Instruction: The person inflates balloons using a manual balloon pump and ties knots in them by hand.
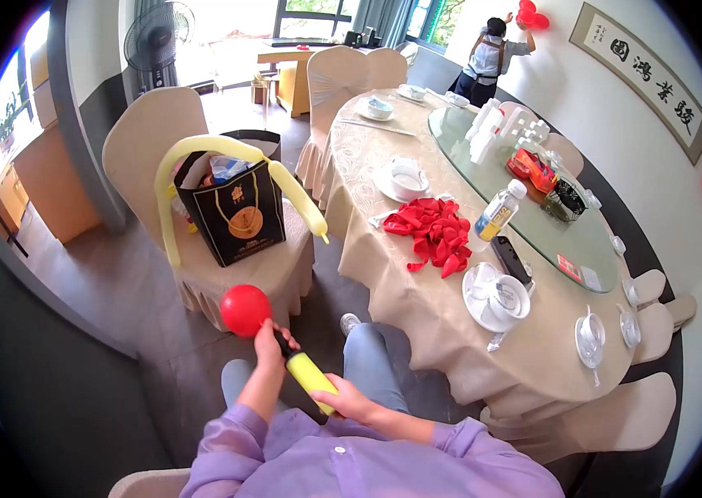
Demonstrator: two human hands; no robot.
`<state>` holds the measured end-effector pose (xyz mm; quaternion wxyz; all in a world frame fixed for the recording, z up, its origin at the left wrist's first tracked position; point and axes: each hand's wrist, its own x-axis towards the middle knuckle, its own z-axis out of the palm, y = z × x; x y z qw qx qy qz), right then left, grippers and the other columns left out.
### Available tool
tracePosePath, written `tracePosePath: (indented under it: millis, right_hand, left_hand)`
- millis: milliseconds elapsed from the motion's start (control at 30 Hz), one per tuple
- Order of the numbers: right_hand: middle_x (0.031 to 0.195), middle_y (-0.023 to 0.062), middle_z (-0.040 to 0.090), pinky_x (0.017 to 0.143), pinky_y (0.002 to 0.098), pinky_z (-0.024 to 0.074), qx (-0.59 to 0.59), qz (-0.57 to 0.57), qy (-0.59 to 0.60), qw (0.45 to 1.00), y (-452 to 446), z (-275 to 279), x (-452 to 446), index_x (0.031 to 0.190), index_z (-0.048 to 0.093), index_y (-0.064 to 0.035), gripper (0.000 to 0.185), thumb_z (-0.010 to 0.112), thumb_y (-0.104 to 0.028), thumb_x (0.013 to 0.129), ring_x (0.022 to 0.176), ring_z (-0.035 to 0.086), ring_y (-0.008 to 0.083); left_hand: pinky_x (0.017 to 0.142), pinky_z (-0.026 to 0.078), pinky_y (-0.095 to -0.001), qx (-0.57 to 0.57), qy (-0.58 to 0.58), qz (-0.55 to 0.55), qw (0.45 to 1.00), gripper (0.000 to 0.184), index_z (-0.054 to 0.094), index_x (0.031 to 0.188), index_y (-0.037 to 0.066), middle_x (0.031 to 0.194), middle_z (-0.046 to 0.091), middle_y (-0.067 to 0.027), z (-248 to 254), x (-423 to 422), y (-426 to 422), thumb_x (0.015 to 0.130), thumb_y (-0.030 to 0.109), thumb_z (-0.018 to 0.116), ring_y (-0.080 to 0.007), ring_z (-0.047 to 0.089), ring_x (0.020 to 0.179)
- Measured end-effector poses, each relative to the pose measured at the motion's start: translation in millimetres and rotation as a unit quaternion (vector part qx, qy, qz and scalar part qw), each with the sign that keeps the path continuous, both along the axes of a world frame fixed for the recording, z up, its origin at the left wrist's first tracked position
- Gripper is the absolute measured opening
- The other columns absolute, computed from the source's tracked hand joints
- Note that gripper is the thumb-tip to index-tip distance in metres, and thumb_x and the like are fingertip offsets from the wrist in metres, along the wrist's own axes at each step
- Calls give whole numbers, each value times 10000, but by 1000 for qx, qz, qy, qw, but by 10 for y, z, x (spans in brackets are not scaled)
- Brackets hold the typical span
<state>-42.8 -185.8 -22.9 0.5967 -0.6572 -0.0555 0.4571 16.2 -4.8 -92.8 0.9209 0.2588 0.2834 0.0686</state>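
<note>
In front of my lap, a small inflated red balloon (245,310) sits at the black nozzle end of a yellow hand pump (308,373). My left hand (269,344) is closed around the balloon's neck at that end; the neck itself is hidden by the fingers. Wrapped around the yellow barrel lower down is my right hand (347,400). On the table to the right lies a pile of uninflated red balloons (431,234). A long yellow balloon (299,202) is draped over a black gift bag (239,217) on the chair ahead.
The round table (384,249) holds bowls, a drink bottle (498,213), a phone (513,258) and a glass turntable (471,166) with red and white items. Covered chairs (151,137) stand around it. By the far wall, another person (488,62) reaches toward red balloons (532,15).
</note>
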Motion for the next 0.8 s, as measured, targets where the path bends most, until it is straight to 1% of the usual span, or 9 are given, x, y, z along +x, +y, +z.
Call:
tracePosePath:
  millis: [67, 133, 167, 200, 267, 333, 467, 600, 800]
  right_hand:
    - [752, 45, 506, 386, 215, 331, 25, -21, -19, 999, 25, 74, 5, 1109, 441, -23, 474, 571, -351, 793, 481, 436, 69]
    - [753, 45, 504, 387, 218, 334, 15, 11, 38, 999, -173, 340, -85, 1119, 436, -21, 476, 579, -333, 789, 484, 435, 70]
    - [749, 43, 506, 385, 215, 333, 24, -4, -8, 1000, -319, 283, -180, 1096, 444, -21, 451, 577, -325, 791, 490, 438, 68]
    - [746, 42, 508, 384, 212, 333, 33, -15, -53, 998, -442, 215, -260, 1074, 452, -21, 426, 574, -317, 792, 495, 442, 67]
    - [735, 39, 517, 377, 208, 337, 16, -17, -89, 996, -459, 153, -282, 1052, 452, -17, 402, 566, -306, 797, 516, 464, 68]
    - [724, 47, 523, 369, 206, 344, -17, -1, 48, 999, -216, 275, -91, 1060, 442, -11, 399, 558, -292, 801, 505, 478, 77]
    - [695, 62, 520, 351, 195, 333, 3, -7, -2, 1000, 81, 34, -19, 1117, 398, -2, 457, 570, -281, 798, 441, 459, 80]
    - [693, 63, 528, 350, 200, 350, -11, -4, 15, 1000, 65, 149, 61, 1148, 356, -2, 498, 575, -282, 800, 435, 474, 88]
    - [679, 52, 528, 358, 203, 374, 8, -55, 6, 998, 122, 65, 2, 1088, 387, -10, 438, 589, -261, 792, 425, 487, 95]
  left_hand:
    - [379, 379, -359, 31, 9, -29, 999, 197, 371, 736, 120, 508, 385, -73, 123, 29, 133, 857, 276, 381, -218, 409, 384]
    - [367, 330, -359, 38, 11, -13, 999, 215, 359, 690, 127, 503, 363, -68, 182, 101, 311, 841, 277, 391, -222, 354, 369]
    - [369, 315, -349, 16, 16, 12, 1000, 224, 353, 670, 132, 507, 358, -64, 214, 120, 335, 840, 271, 395, -209, 331, 368]
    - [384, 342, -351, -28, 18, -3, 999, 216, 367, 687, 122, 515, 379, -67, 140, 136, 426, 846, 265, 396, -210, 365, 382]
    - [404, 378, -361, 8, 42, 16, 999, 204, 379, 719, 113, 532, 415, -77, 29, 110, 279, 857, 264, 382, -213, 404, 400]
    - [415, 378, -345, -32, 21, 16, 999, 210, 388, 737, 116, 534, 427, -69, -36, 21, 44, 866, 282, 382, -204, 417, 417]
    - [422, 416, -355, 13, 5, -14, 1000, 210, 378, 761, 106, 536, 428, -78, 64, -57, 60, 879, 279, 365, -209, 432, 385]
    - [428, 423, -350, 49, -41, -26, 998, 203, 376, 761, 101, 535, 430, -76, 228, 8, 158, 883, 262, 371, -203, 441, 391]
    - [413, 434, -357, 30, -99, -43, 994, 173, 375, 783, 90, 576, 455, -75, 312, 47, 82, 876, 235, 370, -191, 457, 400]
